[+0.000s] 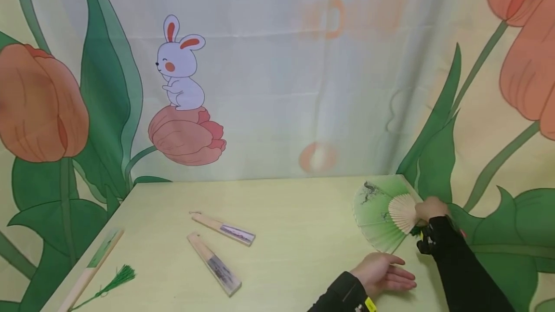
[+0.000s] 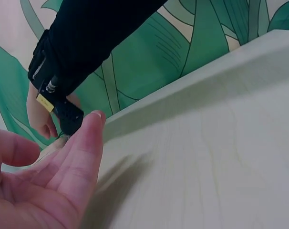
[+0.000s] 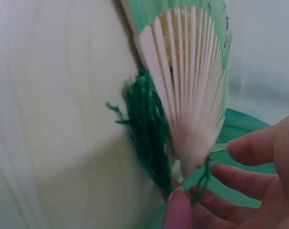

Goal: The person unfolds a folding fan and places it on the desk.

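Observation:
An opened green folding fan (image 1: 377, 211) with pale wooden ribs lies spread at the table's far right corner. My right hand (image 1: 431, 208) is at its handle end. In the right wrist view, the thumb and a finger of that hand pinch at the lower end of the dark green tassel (image 3: 147, 129), just below the ribs (image 3: 182, 95). The other fingers stand a little apart from the fan's pivot. Nearer the front, my left hand (image 1: 383, 273) is held palm up with straight fingers and holds nothing. Its shadow falls on the table in the left wrist view.
Two closed folding fans lie left of the middle, an upper one (image 1: 225, 227) and a lower one (image 1: 214, 264). Along the left edge is a closed green fan (image 1: 95, 268) with a green tassel (image 1: 121, 276). A printed cloth (image 1: 269, 61) hangs behind the table (image 1: 299, 225).

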The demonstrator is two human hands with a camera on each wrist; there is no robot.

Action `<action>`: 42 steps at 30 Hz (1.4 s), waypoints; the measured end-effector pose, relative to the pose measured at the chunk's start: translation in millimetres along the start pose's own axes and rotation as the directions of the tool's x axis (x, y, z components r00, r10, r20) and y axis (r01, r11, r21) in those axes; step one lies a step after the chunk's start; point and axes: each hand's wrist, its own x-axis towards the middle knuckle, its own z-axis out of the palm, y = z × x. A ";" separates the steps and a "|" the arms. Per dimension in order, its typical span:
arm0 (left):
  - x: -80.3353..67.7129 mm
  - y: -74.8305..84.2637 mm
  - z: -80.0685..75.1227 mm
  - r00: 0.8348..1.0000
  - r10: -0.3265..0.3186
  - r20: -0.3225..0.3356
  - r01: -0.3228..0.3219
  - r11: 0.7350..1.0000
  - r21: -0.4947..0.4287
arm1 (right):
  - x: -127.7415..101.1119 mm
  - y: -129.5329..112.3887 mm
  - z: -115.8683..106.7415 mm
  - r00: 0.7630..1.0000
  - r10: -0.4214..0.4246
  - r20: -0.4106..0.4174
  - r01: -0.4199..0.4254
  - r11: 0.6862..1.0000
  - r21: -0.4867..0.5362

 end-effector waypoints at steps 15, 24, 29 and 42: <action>-18.9 30.5 -34.0 0.986 0.143 0.085 -0.151 0.984 0.091 | -34.7 -48.0 -17.7 0.995 -0.064 -0.073 0.059 0.996 -0.071; -40.3 51.2 -83.9 0.976 0.209 0.053 -0.215 0.960 0.181 | -53.2 -79.5 7.9 0.936 -0.289 -0.203 0.285 0.957 -0.048; -57.0 68.3 -120.1 0.966 0.257 0.026 -0.255 0.933 0.253 | -62.9 -106.0 26.8 0.894 -0.378 -0.241 0.380 0.924 -0.040; -118.6 100.1 -205.2 0.926 0.378 -0.022 -0.316 0.802 0.507 | -106.9 -181.9 93.3 0.895 -0.428 -0.127 0.425 0.904 -0.050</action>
